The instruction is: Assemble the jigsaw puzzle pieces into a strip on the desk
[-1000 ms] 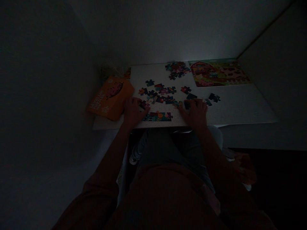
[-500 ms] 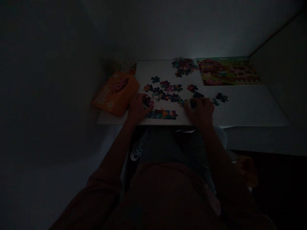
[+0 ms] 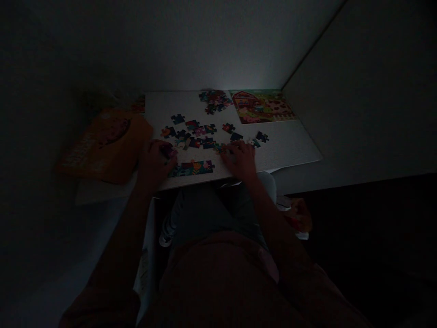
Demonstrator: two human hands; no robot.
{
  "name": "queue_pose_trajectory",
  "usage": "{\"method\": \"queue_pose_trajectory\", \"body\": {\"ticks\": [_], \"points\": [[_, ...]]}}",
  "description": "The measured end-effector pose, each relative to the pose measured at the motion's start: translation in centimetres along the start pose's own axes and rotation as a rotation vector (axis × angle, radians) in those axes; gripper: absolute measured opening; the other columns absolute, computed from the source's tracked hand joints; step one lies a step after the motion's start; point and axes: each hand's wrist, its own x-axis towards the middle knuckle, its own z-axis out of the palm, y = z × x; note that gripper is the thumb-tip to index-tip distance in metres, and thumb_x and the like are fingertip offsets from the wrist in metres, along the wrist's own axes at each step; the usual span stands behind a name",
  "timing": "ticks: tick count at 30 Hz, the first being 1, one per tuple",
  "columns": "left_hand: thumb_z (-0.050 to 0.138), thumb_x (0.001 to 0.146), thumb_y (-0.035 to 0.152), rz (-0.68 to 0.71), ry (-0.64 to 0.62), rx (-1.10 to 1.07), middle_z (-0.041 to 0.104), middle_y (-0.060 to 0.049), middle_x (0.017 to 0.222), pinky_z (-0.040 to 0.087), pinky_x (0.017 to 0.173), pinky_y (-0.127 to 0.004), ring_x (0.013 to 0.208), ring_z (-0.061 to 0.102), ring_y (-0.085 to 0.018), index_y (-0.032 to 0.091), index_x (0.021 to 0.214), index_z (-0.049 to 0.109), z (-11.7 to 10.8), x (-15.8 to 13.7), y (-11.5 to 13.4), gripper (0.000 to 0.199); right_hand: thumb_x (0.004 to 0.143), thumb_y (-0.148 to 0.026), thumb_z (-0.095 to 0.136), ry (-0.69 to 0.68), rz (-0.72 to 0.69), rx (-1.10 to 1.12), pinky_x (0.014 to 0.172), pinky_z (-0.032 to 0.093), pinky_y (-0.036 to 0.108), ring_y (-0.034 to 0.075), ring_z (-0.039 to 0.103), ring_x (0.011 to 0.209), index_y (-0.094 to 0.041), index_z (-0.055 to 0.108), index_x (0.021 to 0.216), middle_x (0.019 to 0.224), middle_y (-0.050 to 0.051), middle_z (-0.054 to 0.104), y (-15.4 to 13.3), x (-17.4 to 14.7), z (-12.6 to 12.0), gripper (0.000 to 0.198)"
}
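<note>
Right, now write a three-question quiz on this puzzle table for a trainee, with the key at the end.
1. True or false: in the picture, the orange box lies to the right of the farm picture.
2. Choose one. Which lies right beside the left edge of the farm picture?
A) the joined strip of pieces
B) the heap of loose pieces
C) the orange box
3. Fill the gap: the left hand holds a purple ____.

Key:
1. False; the box lies to the left.
2. B
3. puzzle piece
</note>
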Motion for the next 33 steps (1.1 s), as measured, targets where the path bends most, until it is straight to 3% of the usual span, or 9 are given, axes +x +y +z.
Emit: {"method": "queue_pose_trajectory", "body": {"ticks": [6, 9, 14, 17, 20, 24, 28, 33], "points": [[0.080, 0.104, 0.042, -0.029, 0.010, 0.012, 0.080, -0.020, 0.147, 0.065, 0.131, -0.070, 0.142, 0.078, -0.043, 0.023, 0.135, 0.081, 0.1, 0.1, 0.0, 0.037, 0.122, -0.051, 0.082, -0.071, -0.151, 0.057, 0.129, 0.058, 0.068, 0.043, 0.072, 0.148, -0.043, 0.094, 0.151, 0.164, 0.007, 0.084, -0.2, -0.2, -0.9, 0.032], [0.081, 0.103, 0.042, -0.058, -0.022, 0.006, 0.080, -0.019, 0.149, 0.062, 0.136, -0.069, 0.147, 0.076, -0.043, 0.024, 0.134, 0.081, 0.0, 0.2, 0.2, 0.035, 0.121, -0.052, 0.081, -0.075, -0.130, 0.065, 0.129, 0.058, 0.067, 0.044, 0.071, 0.151, -0.038, 0.090, 0.156, 0.164, 0.012, 0.081, -0.1, -0.4, -0.7, 0.039], [0.078, 0.101, 0.033, -0.079, -0.041, 0.026, 0.082, -0.019, 0.146, 0.063, 0.135, -0.065, 0.145, 0.078, -0.041, 0.023, 0.134, 0.080, -0.1, 0.4, 0.5, 0.035, 0.118, -0.051, 0.076, 0.034, -0.040, 0.136, 0.131, 0.058, 0.068, 0.045, 0.071, 0.151, -0.033, 0.082, 0.162, 0.156, 0.017, 0.080, 0.6, -0.4, 0.6, 0.047], [0.074, 0.100, 0.026, -0.070, -0.053, 0.030, 0.083, -0.018, 0.144, 0.062, 0.135, -0.063, 0.144, 0.077, -0.040, 0.023, 0.134, 0.079, 0.0, 0.4, 0.3, 0.035, 0.116, -0.047, 0.073, 0.066, -0.019, 0.199, 0.128, 0.061, 0.066, 0.044, 0.073, 0.147, -0.032, 0.082, 0.159, 0.152, 0.017, 0.080, 2.9, 0.3, 0.1, 0.046], [0.072, 0.102, 0.028, -0.055, -0.010, 0.051, 0.082, -0.020, 0.146, 0.060, 0.136, -0.065, 0.144, 0.076, -0.041, 0.022, 0.133, 0.078, 0.0, 0.5, 0.2, 0.032, 0.116, -0.042, 0.067, 0.075, 0.067, 0.133, 0.124, 0.062, 0.068, 0.045, 0.072, 0.148, -0.031, 0.084, 0.159, 0.155, 0.019, 0.078, 6.9, 1.5, -2.0, 0.048], [0.071, 0.109, 0.039, -0.054, -0.011, 0.078, 0.081, -0.020, 0.147, 0.055, 0.140, -0.071, 0.150, 0.073, -0.044, 0.025, 0.131, 0.076, 0.1, 0.6, 0.4, 0.027, 0.118, -0.048, 0.068, -0.072, 0.155, -0.096, 0.126, 0.056, 0.077, 0.053, 0.067, 0.153, -0.034, 0.084, 0.168, 0.173, 0.021, 0.071, 11.3, 2.8, -4.7, 0.054], [0.072, 0.110, 0.046, -0.044, 0.028, 0.064, 0.076, -0.022, 0.155, 0.054, 0.142, -0.071, 0.157, 0.069, -0.044, 0.025, 0.135, 0.077, 0.0, 0.4, 0.5, 0.033, 0.123, -0.060, 0.070, -0.196, 0.158, -0.149, 0.129, 0.051, 0.081, 0.054, 0.064, 0.156, -0.034, 0.086, 0.163, 0.179, 0.022, 0.067, 12.7, 3.0, -5.4, 0.050], [0.073, 0.112, 0.050, 0.092, 0.019, 0.006, 0.077, -0.016, 0.149, 0.062, 0.132, -0.067, 0.146, 0.076, -0.040, 0.025, 0.140, 0.079, -0.3, -0.3, 0.8, 0.038, 0.115, -0.059, 0.083, -0.157, 0.161, -0.027, 0.126, 0.054, 0.085, 0.053, 0.069, 0.151, -0.029, 0.088, 0.144, 0.165, 0.024, 0.074, 13.3, 2.5, -5.0, 0.042]]}}
